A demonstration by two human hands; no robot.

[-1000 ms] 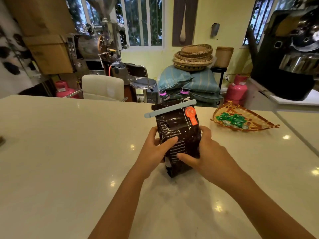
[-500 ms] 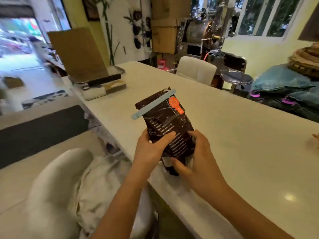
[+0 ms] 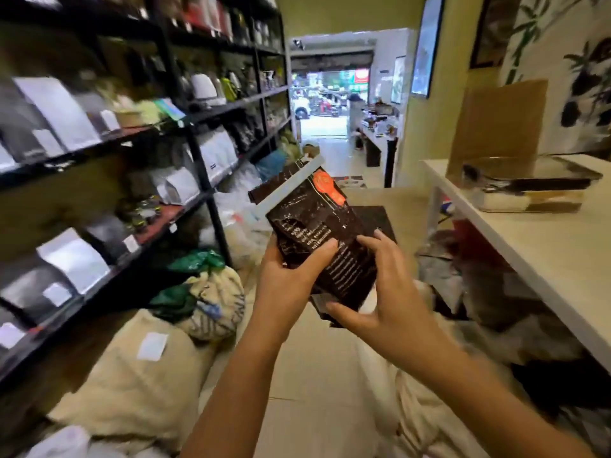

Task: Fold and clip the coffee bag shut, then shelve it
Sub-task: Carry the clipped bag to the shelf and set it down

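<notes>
Beside shelves (image 3: 198, 153) | both hands (image 3: 284, 285) grip clipped coffee bag (image 3: 324, 233) | shelf contents blurred

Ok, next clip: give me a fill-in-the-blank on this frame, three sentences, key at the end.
1. The coffee bag is held by ____ hands.
2. The pale clip sits across the bag's ____ end.
3. The black shelves stand on the person's ____ side.

Missing words: both; top; left
</notes>
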